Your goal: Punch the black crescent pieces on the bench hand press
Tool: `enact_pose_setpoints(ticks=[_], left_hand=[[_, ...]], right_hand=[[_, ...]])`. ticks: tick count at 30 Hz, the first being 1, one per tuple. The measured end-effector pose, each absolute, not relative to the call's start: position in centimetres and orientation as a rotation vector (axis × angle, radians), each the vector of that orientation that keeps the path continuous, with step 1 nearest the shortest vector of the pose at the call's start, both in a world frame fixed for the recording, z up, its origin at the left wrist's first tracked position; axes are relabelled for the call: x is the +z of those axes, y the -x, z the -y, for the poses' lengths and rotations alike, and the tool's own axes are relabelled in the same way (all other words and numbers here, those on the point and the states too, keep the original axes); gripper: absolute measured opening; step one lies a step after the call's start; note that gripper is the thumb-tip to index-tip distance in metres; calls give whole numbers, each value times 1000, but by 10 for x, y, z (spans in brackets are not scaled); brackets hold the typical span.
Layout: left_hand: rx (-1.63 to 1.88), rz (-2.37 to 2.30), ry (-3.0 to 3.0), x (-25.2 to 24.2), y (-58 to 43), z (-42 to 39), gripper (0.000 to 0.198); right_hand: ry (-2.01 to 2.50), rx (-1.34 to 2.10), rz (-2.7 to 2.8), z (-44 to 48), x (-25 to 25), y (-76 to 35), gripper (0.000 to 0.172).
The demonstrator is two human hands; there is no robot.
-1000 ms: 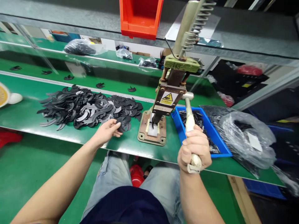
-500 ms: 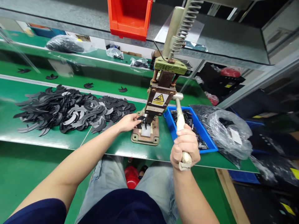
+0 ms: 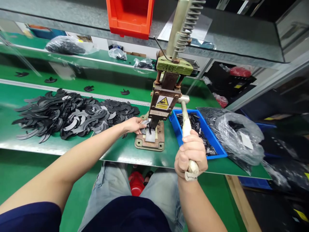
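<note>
The left hand (image 3: pixel 133 125) pinches a thin dark-grey flat piece (image 3: pixel 144 129) between its fingers, at the ten o'clock side of the base of a brown metal press (image 3: pixel 159 104) with a green top plate. The right hand (image 3: pixel 191 157), towards four o'clock, has its fingers wrapped around a cream-coloured lever (image 3: pixel 186 121). On the glossy green surface (image 3: pixel 125 154), a heap of curved black-and-grey pieces (image 3: pixel 77 117) lies about nine o'clock from the press; at three, a blue rectangular tray (image 3: pixel 215 137) holds small black parts (image 3: pixel 193 124).

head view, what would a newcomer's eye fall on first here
Probably the press, standing on the bench with a yellow warning label on its front, its lever in the right grip. Left of it spreads a heap of dark curved pieces. Above, a bright red bin stands out against the grey shelf.
</note>
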State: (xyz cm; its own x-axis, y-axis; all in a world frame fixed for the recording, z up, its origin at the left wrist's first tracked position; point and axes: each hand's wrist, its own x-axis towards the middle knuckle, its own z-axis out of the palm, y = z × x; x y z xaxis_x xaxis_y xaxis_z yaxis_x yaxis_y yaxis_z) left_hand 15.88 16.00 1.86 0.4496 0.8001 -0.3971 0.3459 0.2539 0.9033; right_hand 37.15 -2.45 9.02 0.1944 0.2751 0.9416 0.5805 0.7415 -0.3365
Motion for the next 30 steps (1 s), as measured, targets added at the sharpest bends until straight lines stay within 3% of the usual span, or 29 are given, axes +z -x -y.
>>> enact_pose_setpoints(ticks=[5,11,16,20,22,25,27,30], left_hand=[[385,-1076,-1093,24,-160,-155,31],[400,-1076,-1095,22,-160,-152,36],[458,-1067,-1115,26,-160,-142,36],[554,-1016,-1142,30,-150,-124,45],[594,-985,-1166,35,-139,-112,51],[644,-973,-1189,48,-119,-92,55],[665,-963,-1187,56,-107,-78,56],[673,-918,-1167,63,-97,-60,54]], right_hand=[[770,-258,1396,23,91,-371,18],[741,-298,1361,20,95,-367,21],[650,-198,1391,6,147,-372,14],[686,-142,1487,-19,202,-387,51],[707,-163,1515,-26,207,-392,60],[783,-231,1355,-24,166,-388,56],[923,-207,1219,-14,120,-379,42],[1090,84,1491,2,55,-358,26]])
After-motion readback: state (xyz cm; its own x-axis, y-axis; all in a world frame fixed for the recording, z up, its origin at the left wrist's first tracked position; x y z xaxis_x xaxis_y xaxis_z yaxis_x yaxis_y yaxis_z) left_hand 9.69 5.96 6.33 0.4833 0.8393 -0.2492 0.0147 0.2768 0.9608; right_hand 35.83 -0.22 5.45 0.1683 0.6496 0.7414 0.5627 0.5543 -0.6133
